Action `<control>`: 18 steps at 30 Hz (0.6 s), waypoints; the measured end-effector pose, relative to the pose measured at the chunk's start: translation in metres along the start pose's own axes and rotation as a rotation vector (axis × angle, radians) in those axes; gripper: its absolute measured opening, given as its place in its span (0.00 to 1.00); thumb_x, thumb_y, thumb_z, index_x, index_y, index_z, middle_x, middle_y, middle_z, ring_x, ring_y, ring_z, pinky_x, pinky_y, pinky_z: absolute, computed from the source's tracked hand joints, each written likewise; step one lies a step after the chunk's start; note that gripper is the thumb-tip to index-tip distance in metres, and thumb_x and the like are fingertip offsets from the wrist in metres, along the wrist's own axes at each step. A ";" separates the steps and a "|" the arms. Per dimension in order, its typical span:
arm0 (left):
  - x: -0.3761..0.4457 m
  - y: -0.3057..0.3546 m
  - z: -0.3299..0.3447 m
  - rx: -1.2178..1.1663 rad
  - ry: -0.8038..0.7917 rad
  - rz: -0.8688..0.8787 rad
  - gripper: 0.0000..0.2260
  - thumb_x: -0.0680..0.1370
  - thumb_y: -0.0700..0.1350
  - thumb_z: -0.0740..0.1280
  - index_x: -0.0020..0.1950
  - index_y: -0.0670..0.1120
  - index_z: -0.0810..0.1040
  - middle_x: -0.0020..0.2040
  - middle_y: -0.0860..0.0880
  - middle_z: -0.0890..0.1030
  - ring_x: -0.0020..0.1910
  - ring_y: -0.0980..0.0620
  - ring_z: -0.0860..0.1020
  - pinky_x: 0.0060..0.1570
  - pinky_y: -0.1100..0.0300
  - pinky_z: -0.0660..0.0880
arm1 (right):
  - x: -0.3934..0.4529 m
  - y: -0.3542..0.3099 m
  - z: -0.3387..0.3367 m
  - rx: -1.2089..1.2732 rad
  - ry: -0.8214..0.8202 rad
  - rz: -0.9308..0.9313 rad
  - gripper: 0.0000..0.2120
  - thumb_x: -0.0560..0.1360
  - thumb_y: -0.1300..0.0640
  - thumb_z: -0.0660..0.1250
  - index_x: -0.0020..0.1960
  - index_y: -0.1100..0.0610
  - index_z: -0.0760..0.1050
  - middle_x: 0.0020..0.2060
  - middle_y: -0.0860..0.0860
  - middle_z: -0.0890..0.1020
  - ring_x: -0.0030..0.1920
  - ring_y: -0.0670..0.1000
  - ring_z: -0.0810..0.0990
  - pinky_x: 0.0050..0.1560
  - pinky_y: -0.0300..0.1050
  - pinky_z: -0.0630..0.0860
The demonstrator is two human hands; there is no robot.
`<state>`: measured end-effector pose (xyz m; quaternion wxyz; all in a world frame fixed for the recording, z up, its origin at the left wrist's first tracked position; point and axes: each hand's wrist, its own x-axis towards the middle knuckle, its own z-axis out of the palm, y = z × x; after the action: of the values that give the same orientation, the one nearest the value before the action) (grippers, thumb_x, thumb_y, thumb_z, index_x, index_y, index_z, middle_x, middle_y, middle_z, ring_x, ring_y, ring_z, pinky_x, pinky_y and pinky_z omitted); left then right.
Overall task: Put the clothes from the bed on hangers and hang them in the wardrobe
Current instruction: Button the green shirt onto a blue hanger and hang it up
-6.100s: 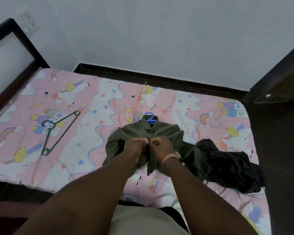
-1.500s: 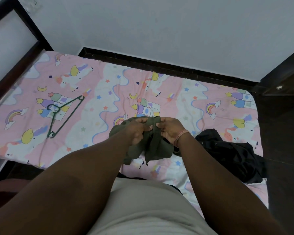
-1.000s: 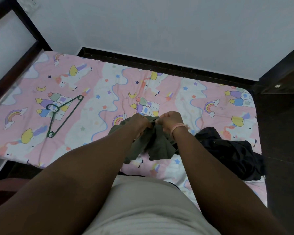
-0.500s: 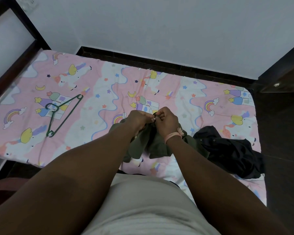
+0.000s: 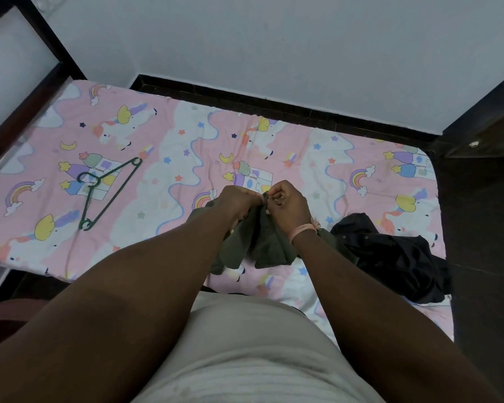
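Nearest the camera, a pale cream garment over the person's torso (image 5: pixel 245 359) is seen, with both bare forearms reaching forward from it over the bed (image 5: pixel 186 135). The olive green shirt (image 5: pixel 262 245) is held up off the sheet by both hands, its top edge gathered at the fingers and its body hanging down below them toward the near edge of the mattress. The left hand (image 5: pixel 236 199) is curled around the fabric, its fingers closed tight on the shirt's upper edge. The right hand (image 5: pixel 285 203) is set just beside it, the two nearly touching, and the same edge is pinched between its thumb and bent fingers; a pink band (image 5: pixel 301 229) is worn at that wrist. No hanger can be made out inside the shirt, since the part at the fingers is covered by the hands.

To the right of the fingers and slightly nearer, a black garment (image 5: pixel 396 254) is left crumpled on the sheet, just beside the green shirt's trailing sleeve. Well apart to the left of the fingers, a dark green hanger (image 5: pixel 105 190) is laid flat on the pink unicorn-print sheet, with nothing on it. Beyond the fingers, bare patterned sheet is followed by a dark skirting strip (image 5: pixel 274 103) and a white wall (image 5: pixel 274 48). At the far right a dark wooden panel (image 5: pixel 483 117) is partly seen, and at the far left a dark frame (image 5: pixel 26 91)
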<state>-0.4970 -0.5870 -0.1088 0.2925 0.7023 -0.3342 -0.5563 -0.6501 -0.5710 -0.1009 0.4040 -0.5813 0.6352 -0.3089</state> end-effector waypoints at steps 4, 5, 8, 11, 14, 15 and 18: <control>0.006 0.003 0.008 -0.046 -0.030 -0.119 0.18 0.70 0.45 0.79 0.55 0.37 0.84 0.31 0.45 0.75 0.30 0.51 0.71 0.35 0.58 0.70 | -0.005 0.002 -0.003 -0.057 -0.027 -0.012 0.09 0.75 0.65 0.65 0.48 0.51 0.75 0.42 0.47 0.81 0.44 0.48 0.81 0.41 0.33 0.73; 0.006 0.003 0.010 -0.060 -0.033 -0.126 0.19 0.71 0.45 0.78 0.56 0.36 0.83 0.32 0.45 0.75 0.32 0.49 0.72 0.37 0.56 0.71 | -0.006 0.002 -0.003 -0.067 -0.024 -0.012 0.08 0.75 0.64 0.65 0.49 0.52 0.75 0.42 0.47 0.81 0.44 0.47 0.81 0.40 0.31 0.72; 0.008 0.001 0.012 -0.084 -0.034 -0.101 0.18 0.73 0.49 0.78 0.54 0.37 0.82 0.30 0.49 0.75 0.31 0.52 0.73 0.31 0.63 0.70 | -0.009 0.001 -0.003 -0.044 -0.004 -0.006 0.09 0.77 0.63 0.66 0.54 0.53 0.73 0.44 0.47 0.81 0.43 0.43 0.80 0.40 0.30 0.72; 0.006 -0.001 0.015 -0.065 -0.038 -0.064 0.18 0.71 0.51 0.80 0.52 0.40 0.83 0.39 0.45 0.85 0.42 0.43 0.84 0.34 0.61 0.76 | -0.009 0.000 0.001 -0.012 0.013 0.023 0.13 0.75 0.61 0.67 0.56 0.50 0.70 0.44 0.46 0.81 0.44 0.43 0.81 0.44 0.37 0.77; 0.007 -0.003 0.014 -0.057 -0.016 -0.027 0.09 0.75 0.45 0.77 0.50 0.41 0.85 0.46 0.43 0.86 0.49 0.42 0.85 0.48 0.52 0.82 | -0.006 0.000 0.002 0.213 0.031 0.143 0.12 0.74 0.63 0.70 0.54 0.53 0.72 0.43 0.52 0.82 0.42 0.49 0.84 0.46 0.42 0.81; 0.007 -0.004 0.014 -0.071 -0.017 -0.011 0.05 0.76 0.42 0.75 0.49 0.41 0.85 0.46 0.43 0.86 0.49 0.44 0.84 0.48 0.53 0.82 | -0.004 0.000 0.003 0.292 0.042 0.190 0.12 0.73 0.64 0.70 0.54 0.55 0.73 0.44 0.54 0.83 0.42 0.52 0.85 0.47 0.44 0.82; 0.006 -0.004 0.014 -0.186 -0.078 -0.012 0.02 0.78 0.36 0.71 0.49 0.42 0.82 0.49 0.42 0.85 0.52 0.44 0.83 0.59 0.53 0.80 | 0.001 0.001 0.001 0.581 0.039 0.377 0.12 0.73 0.70 0.69 0.54 0.60 0.75 0.43 0.58 0.82 0.42 0.56 0.83 0.47 0.47 0.83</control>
<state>-0.5095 -0.5900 -0.1183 0.3400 0.6520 -0.2879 -0.6135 -0.6500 -0.5715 -0.1024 0.5903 -0.3084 0.6244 -0.4080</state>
